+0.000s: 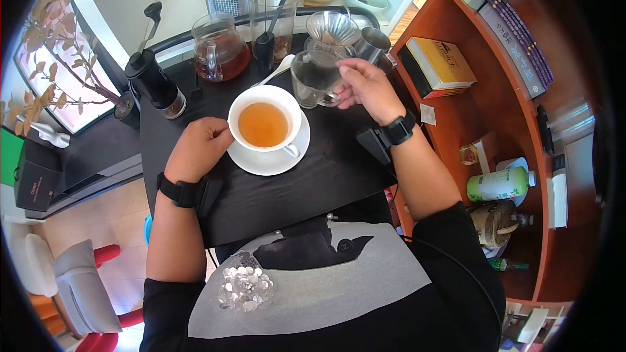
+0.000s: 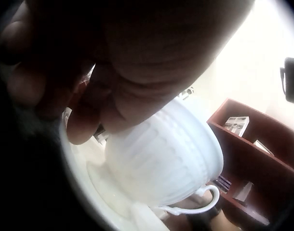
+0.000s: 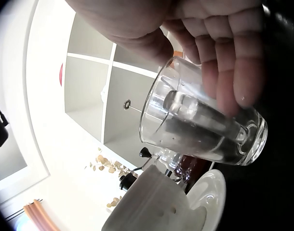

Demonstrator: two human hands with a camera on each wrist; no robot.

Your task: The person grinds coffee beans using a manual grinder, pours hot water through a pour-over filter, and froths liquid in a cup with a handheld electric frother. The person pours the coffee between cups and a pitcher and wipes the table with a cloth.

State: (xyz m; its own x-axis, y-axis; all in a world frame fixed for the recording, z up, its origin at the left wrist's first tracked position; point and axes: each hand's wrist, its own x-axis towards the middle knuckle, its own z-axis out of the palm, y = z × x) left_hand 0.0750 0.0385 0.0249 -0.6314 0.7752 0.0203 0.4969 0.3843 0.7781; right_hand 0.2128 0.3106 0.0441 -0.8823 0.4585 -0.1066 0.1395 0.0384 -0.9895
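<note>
A white teacup (image 1: 263, 124) of amber tea stands on a white saucer (image 1: 261, 168). My left hand (image 1: 197, 151) is at the cup's left side, thumb and index finger close to the cup wall and over the saucer (image 2: 72, 161) in the left wrist view; whether they pinch the saucer cannot be told. The ribbed cup (image 2: 161, 154) has its handle toward my body. My right hand (image 1: 370, 91) grips a clear glass mug (image 1: 312, 78) by its handle, thumb at the rim. In the right wrist view the glass mug (image 3: 200, 120) appears tilted, beside the cup (image 3: 149, 202).
Behind the cup stand a glass pot of reddish-brown tea (image 1: 223, 58), a tall glass (image 1: 282, 29), a ribbed glass dripper (image 1: 331, 28) and a metal pitcher (image 1: 373, 44). A black hand grinder (image 1: 155, 85) is at left, a white spoon (image 1: 277, 70) behind the cup. A wooden shelf (image 1: 486, 114) borders the right.
</note>
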